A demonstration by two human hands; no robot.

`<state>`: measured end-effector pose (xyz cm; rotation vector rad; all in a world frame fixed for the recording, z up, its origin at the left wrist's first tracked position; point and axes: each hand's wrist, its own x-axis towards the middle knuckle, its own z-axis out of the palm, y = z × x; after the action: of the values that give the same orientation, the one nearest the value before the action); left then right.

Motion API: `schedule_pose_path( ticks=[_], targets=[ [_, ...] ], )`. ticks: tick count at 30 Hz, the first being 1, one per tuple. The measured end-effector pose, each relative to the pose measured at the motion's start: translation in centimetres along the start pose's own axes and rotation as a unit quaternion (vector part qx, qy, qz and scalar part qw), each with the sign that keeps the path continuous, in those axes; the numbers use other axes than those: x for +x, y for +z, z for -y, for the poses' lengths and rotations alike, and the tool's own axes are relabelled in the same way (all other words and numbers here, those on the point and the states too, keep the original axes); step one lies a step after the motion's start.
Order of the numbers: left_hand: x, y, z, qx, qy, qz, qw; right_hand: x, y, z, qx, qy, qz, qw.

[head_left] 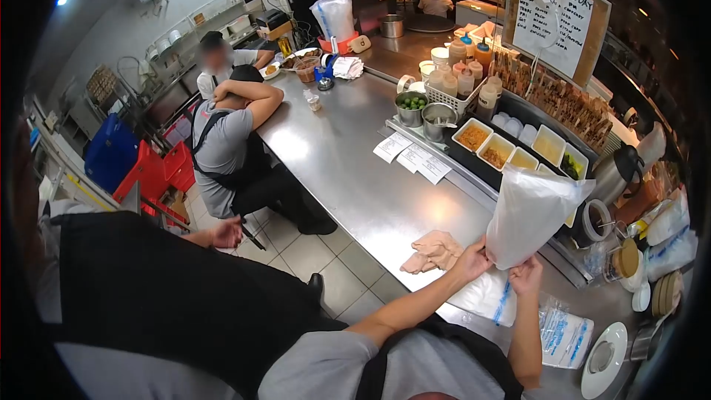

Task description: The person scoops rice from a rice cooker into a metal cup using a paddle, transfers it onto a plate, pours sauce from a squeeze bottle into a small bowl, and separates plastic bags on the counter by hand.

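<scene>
A white plastic bag (527, 211) stands up over the counter's near side, its top corners flaring out. Around its lower left edge my left hand (474, 260) is closed, the fingertips pinching the plastic. My right hand (526, 275) grips the bottom right of the same bag with bent fingers. Below my hands lies a stack of white plastic bags (489, 298) with blue print. A crumpled pinkish-beige cloth (432, 252) rests left of my left hand. What the bag contains, if anything, cannot be seen.
Behind the bag runs a topping rail with food tubs (495, 152), sauce bottles (464, 83) and metal pots (440, 120). Paper slips (412, 156) lie on the steel counter (326, 133). A white plate (604, 359) sits at right. One person (233, 141) leans on the counter; another stands close at left.
</scene>
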<state>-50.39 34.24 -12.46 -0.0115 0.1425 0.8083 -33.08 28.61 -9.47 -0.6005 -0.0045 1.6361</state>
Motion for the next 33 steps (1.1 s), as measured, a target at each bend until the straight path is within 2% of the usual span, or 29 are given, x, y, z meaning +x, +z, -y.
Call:
schedule_pose_path(
  ticks=[1,2,4,5,7,8,10,13,16,20,22,23,25,31,33],
  targets=[
    [0.6,-1.4,0.0,-0.020,-0.007,0.027,0.999,0.7,-1.4,0.1,0.061,-0.002,-0.006,0.998],
    [0.1,-0.2,0.3,-0.019,-0.007,0.028,0.999,0.3,-0.8,-0.3,0.060,-0.002,-0.005,0.998],
    [-1.6,3.4,1.0,0.030,0.056,-0.075,0.995,-2.1,3.2,-2.3,-0.006,-0.011,-0.017,1.000],
    [-1.5,3.4,0.8,0.031,0.053,-0.079,0.995,-2.6,4.1,-2.8,-0.002,-0.012,-0.019,1.000],
    [-1.4,2.7,0.6,0.034,0.050,-0.074,0.995,-3.5,5.1,-3.6,-0.069,-0.036,0.008,0.997],
    [-1.2,1.8,0.6,0.035,0.044,-0.078,0.995,-3.7,5.7,-3.8,-0.065,-0.038,0.003,0.997],
    [-0.4,0.2,0.5,0.032,0.040,-0.057,0.997,-3.7,6.9,-3.7,-0.167,-0.039,-0.044,0.984],
    [-0.3,-0.3,0.0,-0.003,0.005,-0.018,1.000,-3.5,7.2,-3.4,-0.199,-0.038,-0.023,0.979],
    [-1.0,1.5,-0.2,-0.022,-0.001,-0.018,1.000,-3.2,7.1,-3.3,-0.216,-0.047,-0.025,0.975],
    [-0.6,1.3,0.0,-0.038,0.016,-0.033,0.999,-3.3,7.8,-4.2,-0.148,-0.048,-0.006,0.988],
    [-1.3,3.3,0.0,0.006,0.051,-0.073,0.996,-3.5,7.9,-5.4,-0.075,-0.092,-0.105,0.987],
    [-1.1,3.0,-0.1,0.005,0.047,-0.073,0.996,-3.8,8.0,-5.4,-0.075,-0.095,-0.108,0.987],
    [-0.7,2.2,-0.3,0.017,0.032,-0.040,0.999,-4.3,8.1,-5.1,-0.041,-0.041,-0.074,0.996],
    [-1.3,3.1,0.0,0.035,0.020,-0.066,0.997,-3.2,5.3,-4.6,-0.134,-0.035,-0.006,0.990],
    [-0.9,2.5,-0.2,0.041,0.021,-0.054,0.997,-3.8,6.7,-4.9,-0.150,-0.042,-0.025,0.987]
  ],
)
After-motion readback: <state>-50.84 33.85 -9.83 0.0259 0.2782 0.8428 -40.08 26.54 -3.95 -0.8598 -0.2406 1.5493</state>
